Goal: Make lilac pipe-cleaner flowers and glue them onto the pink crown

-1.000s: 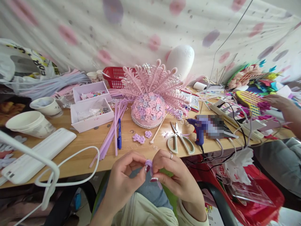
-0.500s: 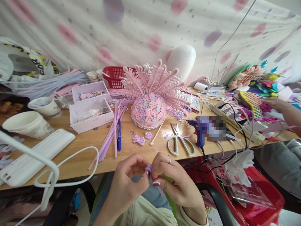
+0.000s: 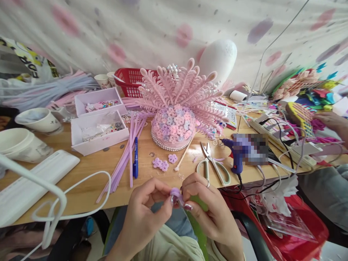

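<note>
Between my fingertips, just off the table's front edge, is a looped purple pipe cleaner [image 3: 176, 193]. My left hand [image 3: 149, 208] pinches its curled part between thumb and forefinger. On the other side, my right hand [image 3: 208, 210], with a ring on one finger, grips it too; my fingers partly hide the piece. Small purple pipe-cleaner flowers [image 3: 161, 164] lie on the table ahead. Behind them stands a pink headdress [image 3: 174, 125] covered in small flowers, with feather-like plumes. Straight purple pipe cleaners [image 3: 122, 165] and a blue marker [image 3: 135, 159] lie to the left.
Scissors [image 3: 213, 165] and a purple glue gun [image 3: 236, 154] lie at the right, near a power strip [image 3: 280, 145] and cables. White boxes [image 3: 100, 139] of beads, paper cups [image 3: 40, 121] and a white lamp arm [image 3: 54, 185] are left. Another person's hand [image 3: 330, 121] is far right.
My hands have drawn slightly apart, the right one shifting right. The purple pipe cleaner's tail no longer hangs below my fingers. The camera view has tilted and come a little closer.
</note>
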The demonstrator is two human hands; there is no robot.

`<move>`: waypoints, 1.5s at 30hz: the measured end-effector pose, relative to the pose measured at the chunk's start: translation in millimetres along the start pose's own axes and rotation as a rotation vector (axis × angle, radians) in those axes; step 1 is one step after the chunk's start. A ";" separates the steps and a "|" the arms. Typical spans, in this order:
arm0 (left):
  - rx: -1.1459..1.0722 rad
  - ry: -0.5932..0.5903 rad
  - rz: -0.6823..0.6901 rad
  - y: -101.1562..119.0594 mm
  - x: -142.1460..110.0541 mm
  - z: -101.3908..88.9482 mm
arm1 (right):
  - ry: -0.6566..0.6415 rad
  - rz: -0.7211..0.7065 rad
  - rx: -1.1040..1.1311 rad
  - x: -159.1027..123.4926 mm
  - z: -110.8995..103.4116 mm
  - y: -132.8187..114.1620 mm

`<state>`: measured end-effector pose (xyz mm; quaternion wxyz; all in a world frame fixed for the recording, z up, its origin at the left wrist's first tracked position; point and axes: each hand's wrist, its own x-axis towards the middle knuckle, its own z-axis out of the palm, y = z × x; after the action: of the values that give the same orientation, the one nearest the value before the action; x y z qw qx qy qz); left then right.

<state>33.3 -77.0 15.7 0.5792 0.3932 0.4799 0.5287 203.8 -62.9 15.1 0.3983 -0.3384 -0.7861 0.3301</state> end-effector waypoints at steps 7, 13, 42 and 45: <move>-0.015 0.053 -0.067 -5.4 7.6 0.6 | 0.107 0.022 -0.252 5.2 5.4 -0.7; -0.052 -0.007 -0.136 -1.1 3.9 -1.5 | 0.260 0.029 -0.018 2.2 18.1 0.9; -0.243 -0.087 -0.145 -3.5 5.7 -21.8 | 0.349 0.000 0.001 6.3 35.9 -14.0; -0.205 -0.058 -0.082 0.6 1.6 -18.4 | 0.378 -0.014 -0.063 7.0 35.7 -16.1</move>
<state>15.3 -76.2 11.9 0.6511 0.3272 0.4220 0.5395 166.0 -75.1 14.0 0.5302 -0.4013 -0.7096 0.2331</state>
